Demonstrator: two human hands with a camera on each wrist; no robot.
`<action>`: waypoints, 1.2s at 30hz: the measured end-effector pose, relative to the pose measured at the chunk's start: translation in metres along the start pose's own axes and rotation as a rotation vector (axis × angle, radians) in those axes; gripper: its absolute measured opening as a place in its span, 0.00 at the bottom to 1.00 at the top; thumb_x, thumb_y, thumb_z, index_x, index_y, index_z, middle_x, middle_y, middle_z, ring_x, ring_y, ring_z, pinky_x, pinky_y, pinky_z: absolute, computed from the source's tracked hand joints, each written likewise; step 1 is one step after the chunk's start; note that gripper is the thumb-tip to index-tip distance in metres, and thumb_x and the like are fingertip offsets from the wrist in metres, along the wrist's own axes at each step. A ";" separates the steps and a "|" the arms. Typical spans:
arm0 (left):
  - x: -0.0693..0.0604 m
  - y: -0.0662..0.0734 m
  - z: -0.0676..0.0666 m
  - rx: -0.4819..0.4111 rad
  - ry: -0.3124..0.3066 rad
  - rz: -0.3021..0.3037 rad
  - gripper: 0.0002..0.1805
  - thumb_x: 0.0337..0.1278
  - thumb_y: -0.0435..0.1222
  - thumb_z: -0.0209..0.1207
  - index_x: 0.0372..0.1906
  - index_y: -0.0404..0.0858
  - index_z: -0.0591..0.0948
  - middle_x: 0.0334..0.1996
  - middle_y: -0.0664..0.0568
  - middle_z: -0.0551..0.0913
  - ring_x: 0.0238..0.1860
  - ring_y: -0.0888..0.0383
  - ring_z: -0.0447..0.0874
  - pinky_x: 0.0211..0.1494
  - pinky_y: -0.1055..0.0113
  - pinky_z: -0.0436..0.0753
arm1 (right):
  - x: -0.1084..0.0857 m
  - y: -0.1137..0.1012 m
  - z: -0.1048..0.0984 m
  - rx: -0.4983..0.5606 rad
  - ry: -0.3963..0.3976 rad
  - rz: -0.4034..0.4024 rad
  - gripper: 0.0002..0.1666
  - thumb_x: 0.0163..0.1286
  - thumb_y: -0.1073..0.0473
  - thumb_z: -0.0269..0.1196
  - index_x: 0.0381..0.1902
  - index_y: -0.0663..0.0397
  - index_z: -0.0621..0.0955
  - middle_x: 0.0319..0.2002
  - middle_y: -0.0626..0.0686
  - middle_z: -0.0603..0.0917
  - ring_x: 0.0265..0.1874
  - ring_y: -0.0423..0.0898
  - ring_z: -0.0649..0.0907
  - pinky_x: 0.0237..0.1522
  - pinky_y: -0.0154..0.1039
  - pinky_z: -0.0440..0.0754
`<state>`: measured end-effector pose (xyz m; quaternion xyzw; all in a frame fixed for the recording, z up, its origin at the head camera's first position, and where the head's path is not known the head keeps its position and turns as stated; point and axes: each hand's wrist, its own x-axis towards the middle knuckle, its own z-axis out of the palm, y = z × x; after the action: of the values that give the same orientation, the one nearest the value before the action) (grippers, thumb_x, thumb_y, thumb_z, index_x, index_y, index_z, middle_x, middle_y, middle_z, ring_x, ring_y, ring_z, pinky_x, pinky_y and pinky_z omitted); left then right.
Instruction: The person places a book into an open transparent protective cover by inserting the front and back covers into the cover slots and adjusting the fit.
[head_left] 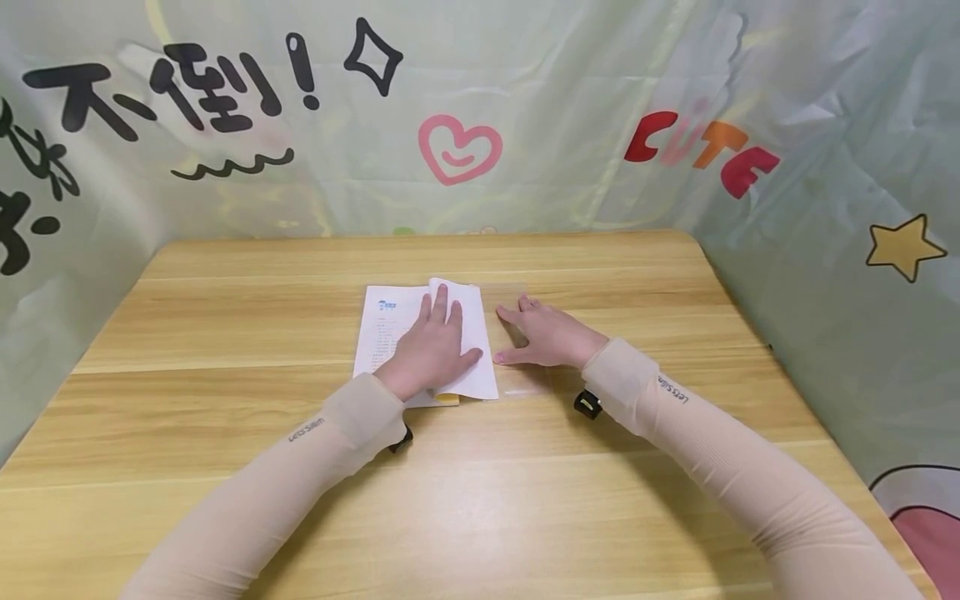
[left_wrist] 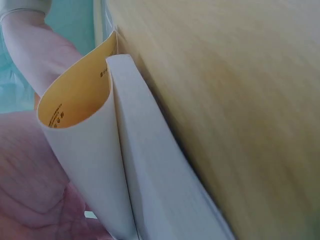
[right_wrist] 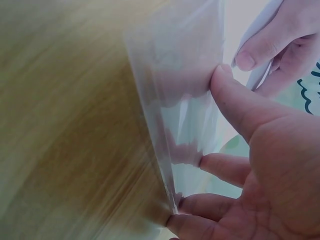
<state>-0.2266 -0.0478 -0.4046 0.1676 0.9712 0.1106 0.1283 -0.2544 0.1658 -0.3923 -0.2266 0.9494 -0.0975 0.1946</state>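
A book [head_left: 378, 346] lies on the wooden table, a page of small print facing up on its left. Its white cover [head_left: 477, 379] is bent over, and in the left wrist view the cover's yellow inside [left_wrist: 75, 97] curls above the thick page block [left_wrist: 150, 150]. Spread across the bent cover, my left hand [head_left: 431, 346] presses on it with fairly straight fingers. To the right of the book, my right hand [head_left: 551, 335] touches a clear plastic sheet [right_wrist: 175, 70] with its fingertips, thumb and fingers apart. The sheet's edge beneath the book is hidden.
The wooden table [head_left: 187, 333] extends on all sides of the book. Behind it hangs a pale green printed cloth [head_left: 555, 83], with another stretch along the right side. Small black devices [head_left: 588, 405] sit at both wrists.
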 end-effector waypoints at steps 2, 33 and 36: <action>0.001 0.001 0.001 0.004 0.004 0.000 0.48 0.80 0.56 0.54 0.85 0.27 0.53 0.87 0.31 0.34 0.88 0.31 0.36 0.88 0.45 0.57 | 0.001 0.000 0.001 -0.004 -0.001 -0.001 0.56 0.75 0.33 0.67 0.86 0.56 0.59 0.82 0.79 0.52 0.83 0.73 0.58 0.82 0.68 0.60; -0.016 -0.040 -0.028 -0.257 -0.082 0.240 0.50 0.80 0.53 0.56 0.88 0.34 0.44 0.88 0.39 0.30 0.88 0.40 0.47 0.88 0.44 0.59 | 0.006 -0.011 0.005 -0.038 0.026 0.049 0.56 0.74 0.31 0.67 0.84 0.59 0.63 0.81 0.79 0.56 0.82 0.75 0.60 0.80 0.70 0.64; -0.019 -0.055 -0.032 -0.284 -0.097 0.310 0.51 0.78 0.53 0.59 0.88 0.36 0.45 0.89 0.41 0.33 0.89 0.41 0.43 0.89 0.43 0.54 | 0.005 -0.011 0.005 -0.031 0.020 0.051 0.56 0.74 0.31 0.66 0.85 0.58 0.62 0.82 0.78 0.55 0.82 0.75 0.59 0.82 0.68 0.61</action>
<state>-0.2343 -0.1106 -0.3847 0.3005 0.9011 0.2565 0.1789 -0.2523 0.1536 -0.3959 -0.2046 0.9581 -0.0798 0.1839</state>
